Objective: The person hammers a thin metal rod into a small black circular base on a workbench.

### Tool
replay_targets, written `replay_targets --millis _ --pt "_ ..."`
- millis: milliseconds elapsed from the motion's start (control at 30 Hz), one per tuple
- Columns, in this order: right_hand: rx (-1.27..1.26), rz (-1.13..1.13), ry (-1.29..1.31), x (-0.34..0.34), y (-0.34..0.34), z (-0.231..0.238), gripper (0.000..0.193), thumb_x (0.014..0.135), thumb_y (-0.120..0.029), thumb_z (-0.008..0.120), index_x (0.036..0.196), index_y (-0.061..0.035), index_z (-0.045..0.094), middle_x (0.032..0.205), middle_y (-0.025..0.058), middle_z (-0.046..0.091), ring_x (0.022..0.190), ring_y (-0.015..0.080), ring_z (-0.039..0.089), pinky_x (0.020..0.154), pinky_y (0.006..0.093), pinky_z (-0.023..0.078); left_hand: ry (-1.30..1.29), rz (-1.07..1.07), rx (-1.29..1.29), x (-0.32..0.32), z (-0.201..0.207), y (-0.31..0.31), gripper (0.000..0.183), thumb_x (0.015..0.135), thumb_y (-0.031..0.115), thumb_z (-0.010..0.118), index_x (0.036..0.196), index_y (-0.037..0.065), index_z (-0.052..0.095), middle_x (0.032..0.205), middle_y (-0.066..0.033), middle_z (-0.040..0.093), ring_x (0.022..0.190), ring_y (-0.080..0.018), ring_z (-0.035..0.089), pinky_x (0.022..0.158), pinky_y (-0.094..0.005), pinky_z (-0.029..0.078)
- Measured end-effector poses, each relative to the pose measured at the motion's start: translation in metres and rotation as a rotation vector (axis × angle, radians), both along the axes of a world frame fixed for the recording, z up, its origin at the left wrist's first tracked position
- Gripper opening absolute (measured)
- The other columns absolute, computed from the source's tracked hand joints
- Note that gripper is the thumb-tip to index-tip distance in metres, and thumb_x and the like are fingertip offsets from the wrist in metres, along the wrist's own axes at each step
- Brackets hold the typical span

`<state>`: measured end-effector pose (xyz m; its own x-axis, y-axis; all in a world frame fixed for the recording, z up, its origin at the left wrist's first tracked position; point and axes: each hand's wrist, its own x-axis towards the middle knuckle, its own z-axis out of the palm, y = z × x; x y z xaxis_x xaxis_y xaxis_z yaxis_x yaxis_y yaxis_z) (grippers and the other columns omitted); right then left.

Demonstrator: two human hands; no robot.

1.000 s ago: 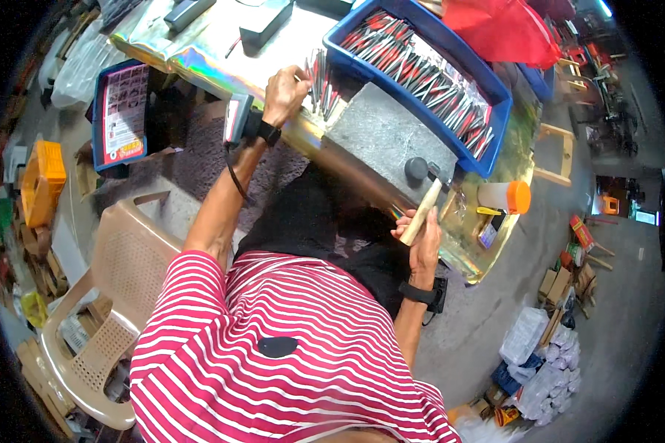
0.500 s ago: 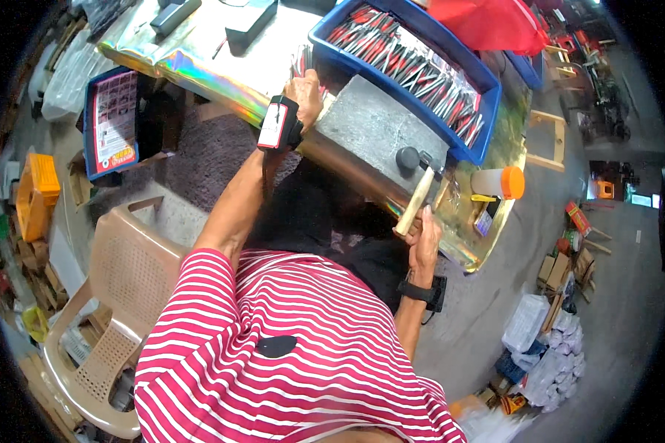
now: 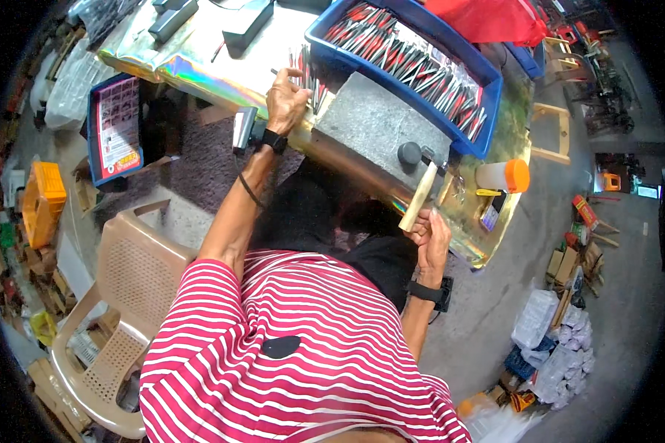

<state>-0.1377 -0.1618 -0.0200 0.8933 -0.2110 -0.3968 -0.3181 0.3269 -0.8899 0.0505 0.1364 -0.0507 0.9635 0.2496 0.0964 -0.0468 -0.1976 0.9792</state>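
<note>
in the head view, we see our left hand (image 3: 287, 105) over the near edge of the desk (image 3: 213, 83), beside a small bunch of slim tools (image 3: 319, 94) in red, black and silver. its fingers are bent, and a thin dark tip shows by them; we cannot tell whether they pinch it.

our right hand (image 3: 431, 238) is at the lower end of a hammer (image 3: 419, 198) with a pale wooden handle. the fingers are half bent against the handle, and we cannot tell how firmly they close on it. the hammer lies aslant, its dark head end on the right part of a grey slab (image 3: 373, 114).

behind the slab stands a blue bin (image 3: 493, 111), filled with more slim tools of the same colours. to the right of the hammer, a clear jar (image 3: 489, 176) with an orange lid lies on its side. a black box (image 3: 248, 31) sits farther left on the desk, and a beige chair (image 3: 144, 255) stands to our left.
</note>
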Motion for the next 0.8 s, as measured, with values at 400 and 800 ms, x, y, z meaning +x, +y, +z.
replay_targets --millis 400,800 --pt "-0.259 -0.355 -0.082 0.007 -0.037 0.002 0.015 0.079 -0.010 0.051 0.084 0.0042 0.049 0.062 0.0083 0.052 0.049 0.0121 0.049 0.045 0.0260 0.044 -0.027 -0.152 -0.821 -0.028 0.005 0.020 0.054 0.070 0.001 0.062 0.115 -0.008 0.032 0.076 -0.0123 0.056 0.061 -0.0158 0.057 0.047 -0.0215 0.050" --pt "-0.712 -0.408 -0.036 0.024 -0.091 -0.037 0.010 0.075 -0.004 0.049 0.081 0.0039 0.051 0.065 0.0058 0.051 0.050 0.0109 0.051 0.041 0.0229 0.046 0.172 -0.363 -0.874 -0.052 0.047 0.002 0.029 0.076 0.006 0.057 0.102 -0.001 0.046 0.083 -0.0122 0.057 0.068 -0.0133 0.055 0.059 -0.0206 0.048"
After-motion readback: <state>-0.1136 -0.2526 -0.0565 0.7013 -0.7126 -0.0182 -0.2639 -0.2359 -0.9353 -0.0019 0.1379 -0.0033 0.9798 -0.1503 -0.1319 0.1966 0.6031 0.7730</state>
